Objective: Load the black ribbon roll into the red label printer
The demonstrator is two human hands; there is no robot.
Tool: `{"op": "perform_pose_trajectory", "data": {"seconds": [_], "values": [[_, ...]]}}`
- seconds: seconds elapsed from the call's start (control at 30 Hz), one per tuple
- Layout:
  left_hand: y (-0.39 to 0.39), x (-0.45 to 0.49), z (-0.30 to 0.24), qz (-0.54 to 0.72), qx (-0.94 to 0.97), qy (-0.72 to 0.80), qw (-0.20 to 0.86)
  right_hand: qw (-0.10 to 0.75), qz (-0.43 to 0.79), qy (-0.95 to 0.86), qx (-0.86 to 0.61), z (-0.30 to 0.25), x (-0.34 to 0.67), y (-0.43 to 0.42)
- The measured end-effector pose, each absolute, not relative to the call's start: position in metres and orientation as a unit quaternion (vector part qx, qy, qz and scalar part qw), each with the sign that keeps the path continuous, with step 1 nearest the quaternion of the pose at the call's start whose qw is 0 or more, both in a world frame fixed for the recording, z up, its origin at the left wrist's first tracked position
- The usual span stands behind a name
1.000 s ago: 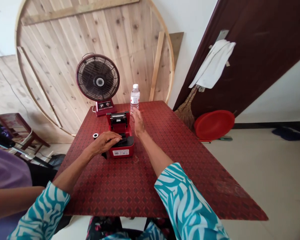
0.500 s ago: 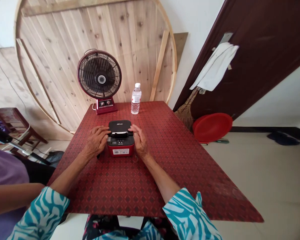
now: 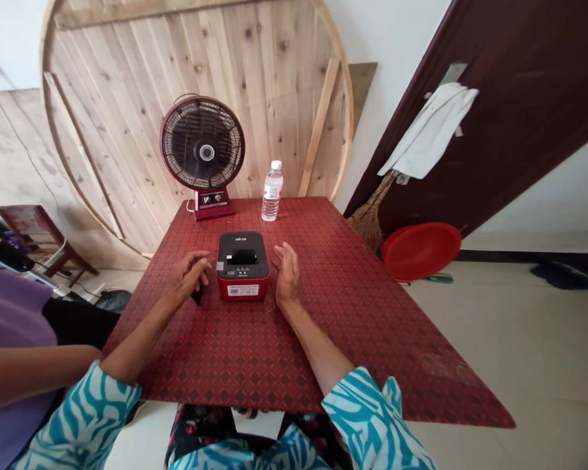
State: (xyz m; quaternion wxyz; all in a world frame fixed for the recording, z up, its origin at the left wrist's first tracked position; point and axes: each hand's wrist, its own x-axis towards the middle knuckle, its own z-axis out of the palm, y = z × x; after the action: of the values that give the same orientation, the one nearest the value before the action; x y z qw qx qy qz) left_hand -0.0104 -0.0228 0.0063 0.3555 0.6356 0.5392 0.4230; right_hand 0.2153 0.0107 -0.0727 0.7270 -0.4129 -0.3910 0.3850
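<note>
A small label printer (image 3: pixel 244 266), black on top and red below with a white sticker on its front, sits on the red patterned table. Its lid lies down flush, and a dark slot shows in the top. My left hand (image 3: pixel 189 277) is just left of the printer, apart from it, fingers loosely bent with nothing seen in them. A small black piece (image 3: pixel 197 296), too hidden to name, shows beneath that hand. On the printer's other side my right hand (image 3: pixel 287 271) stands on edge, open, with a narrow gap to the casing.
A dark red fan (image 3: pixel 206 153) and a water bottle (image 3: pixel 272 191) stand at the table's (image 3: pixel 353 313) far end. To my left is another person's arm (image 3: pixel 39 372). A broom (image 3: pixel 370 212) and a red basin (image 3: pixel 421 251) are right of the table, by the door.
Both hands have come off the printer to its two sides. The lid, which stood slightly raised with white showing at its front edge, now lies flush.
</note>
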Motion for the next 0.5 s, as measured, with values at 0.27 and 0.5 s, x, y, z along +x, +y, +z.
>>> {"op": "perform_pose_trajectory", "data": {"seconds": [0.27,0.5], "values": [[-0.011,0.004,0.016,0.334,0.563,0.567,0.5,0.687,0.453,-0.375,-0.427,-0.094,0.21,0.017],[-0.001,-0.002,0.016,0.276,0.525,0.56,0.579,0.654,0.413,-0.449,-0.448,-0.096,0.209,0.016]]}}
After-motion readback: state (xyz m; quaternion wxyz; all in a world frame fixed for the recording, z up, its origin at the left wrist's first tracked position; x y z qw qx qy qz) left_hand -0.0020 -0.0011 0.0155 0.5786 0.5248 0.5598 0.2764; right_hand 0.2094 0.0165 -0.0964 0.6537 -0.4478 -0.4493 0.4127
